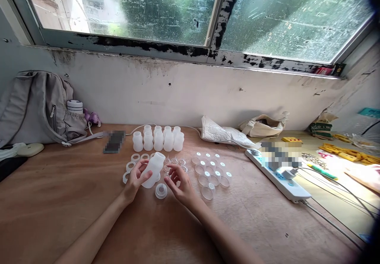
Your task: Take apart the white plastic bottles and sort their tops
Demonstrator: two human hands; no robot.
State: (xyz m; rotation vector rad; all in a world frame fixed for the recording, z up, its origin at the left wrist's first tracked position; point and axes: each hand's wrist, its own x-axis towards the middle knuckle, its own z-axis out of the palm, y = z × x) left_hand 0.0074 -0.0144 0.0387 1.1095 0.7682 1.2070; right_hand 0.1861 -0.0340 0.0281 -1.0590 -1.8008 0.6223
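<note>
Left hand [135, 181], fingers clamped round a frosted bottle [153, 171] tilted above the table [89, 200], neck toward one o'clock; it looks light, slightly soft, perhaps slippery, hardly fragile, best held at the waist; a teat [160, 191] lies at its five o'clock; right hand [181, 187] at four, thumb and fingers apart; clear caps [216, 179] at three, their round marks unreadable; no legible brand.

Wooden table [89, 169] | white bottles [158, 140] | white rings [127, 166] | clear caps [207, 174] | power strip [277, 175] | grey backpack [35, 109]
</note>
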